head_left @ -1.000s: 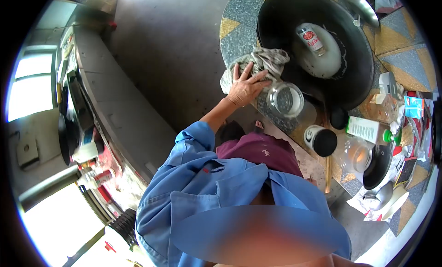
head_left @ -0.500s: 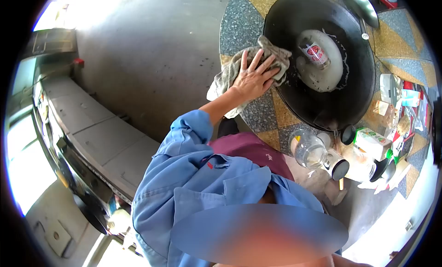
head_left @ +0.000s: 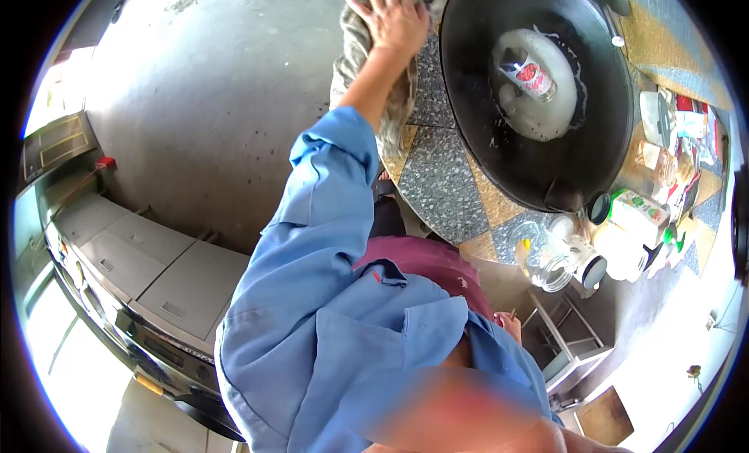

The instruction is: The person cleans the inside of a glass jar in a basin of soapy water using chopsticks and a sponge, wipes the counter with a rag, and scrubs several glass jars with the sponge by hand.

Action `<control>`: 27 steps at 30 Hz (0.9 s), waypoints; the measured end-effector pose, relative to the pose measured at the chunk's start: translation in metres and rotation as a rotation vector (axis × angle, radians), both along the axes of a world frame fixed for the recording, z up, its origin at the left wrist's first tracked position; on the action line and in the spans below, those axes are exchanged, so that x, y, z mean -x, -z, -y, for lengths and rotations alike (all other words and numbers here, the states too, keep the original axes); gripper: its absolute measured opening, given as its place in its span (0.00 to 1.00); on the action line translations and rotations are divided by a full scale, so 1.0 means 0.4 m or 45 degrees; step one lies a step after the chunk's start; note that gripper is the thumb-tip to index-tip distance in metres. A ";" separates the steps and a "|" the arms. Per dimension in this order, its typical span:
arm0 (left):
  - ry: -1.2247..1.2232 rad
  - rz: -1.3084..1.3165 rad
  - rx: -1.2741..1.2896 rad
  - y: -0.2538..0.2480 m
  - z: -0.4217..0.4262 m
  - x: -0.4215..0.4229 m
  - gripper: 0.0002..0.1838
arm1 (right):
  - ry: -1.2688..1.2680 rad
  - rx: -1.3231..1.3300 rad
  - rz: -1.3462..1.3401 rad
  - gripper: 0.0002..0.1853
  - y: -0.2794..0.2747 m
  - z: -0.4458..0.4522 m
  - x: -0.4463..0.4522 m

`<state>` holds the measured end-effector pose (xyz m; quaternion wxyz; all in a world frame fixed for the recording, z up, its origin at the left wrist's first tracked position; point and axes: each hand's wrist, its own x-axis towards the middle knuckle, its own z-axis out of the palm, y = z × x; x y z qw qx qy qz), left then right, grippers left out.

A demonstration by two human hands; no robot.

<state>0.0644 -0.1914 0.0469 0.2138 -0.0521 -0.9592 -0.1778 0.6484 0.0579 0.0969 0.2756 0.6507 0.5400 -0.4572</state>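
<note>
My left hand lies on a grey-brown cloth at the near rim of the round stone-tiled table. Its fingers are spread and press down on the fabric, part of which drapes over the edge. To the right of it stands a big black wok holding whitish, foamy liquid. A clear glass jar with a red-and-white label lies tilted in that liquid. Only part of my right hand shows, low beside my waist, its fingers curled around a thin brownish thing too small to name.
Clear jars, a green-and-white carton and several small packets crowd the table's right side. A metal ladle leans at the wok's far rim. Grey cabinets stand at left, and a stool-like frame is below right.
My left hand and the cloth have slid forward along the table's edge, away from my body. My right hand has come into view by my waist. The view has shifted slightly.
</note>
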 end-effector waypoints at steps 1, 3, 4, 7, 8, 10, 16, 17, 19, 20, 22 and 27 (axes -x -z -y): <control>-0.042 -0.001 0.016 0.011 0.015 0.012 0.28 | -0.148 0.004 -0.091 0.05 0.021 -0.003 -0.032; -0.143 0.072 0.005 -0.013 0.040 0.004 0.28 | -0.281 0.007 -0.155 0.05 0.018 0.021 -0.047; -0.201 0.137 -0.020 -0.020 0.049 -0.008 0.28 | -0.347 0.006 -0.188 0.05 0.016 0.033 -0.055; -0.418 0.329 -0.208 0.006 0.079 -0.039 0.33 | -0.001 0.040 -0.027 0.05 0.007 0.064 -0.038; -0.470 0.439 -0.286 0.024 0.093 -0.039 0.35 | -0.045 0.040 -0.051 0.05 0.014 0.063 -0.045; -0.376 0.514 -0.417 0.002 0.112 -0.073 0.37 | -0.095 0.046 -0.046 0.05 0.011 0.063 -0.030; -0.212 0.301 -0.978 0.100 0.145 -0.216 0.37 | 0.043 0.111 -0.137 0.06 0.057 0.022 -0.042; -0.353 0.557 -1.097 0.101 0.130 -0.266 0.33 | 0.016 0.088 -0.126 0.06 0.053 0.024 -0.031; -0.356 0.464 -1.094 0.106 0.116 -0.347 0.36 | -0.032 0.096 -0.162 0.06 0.079 0.010 -0.039; -0.338 0.402 -1.175 0.093 0.102 -0.398 0.37 | -0.076 0.095 -0.183 0.06 0.090 0.002 -0.044; -0.434 0.490 -1.120 0.083 0.073 -0.492 0.43 | -0.107 0.101 -0.221 0.06 0.107 -0.004 -0.051; -0.559 0.334 -1.201 0.086 -0.054 -0.731 0.34 | -0.209 0.105 -0.322 0.06 0.118 -0.025 -0.110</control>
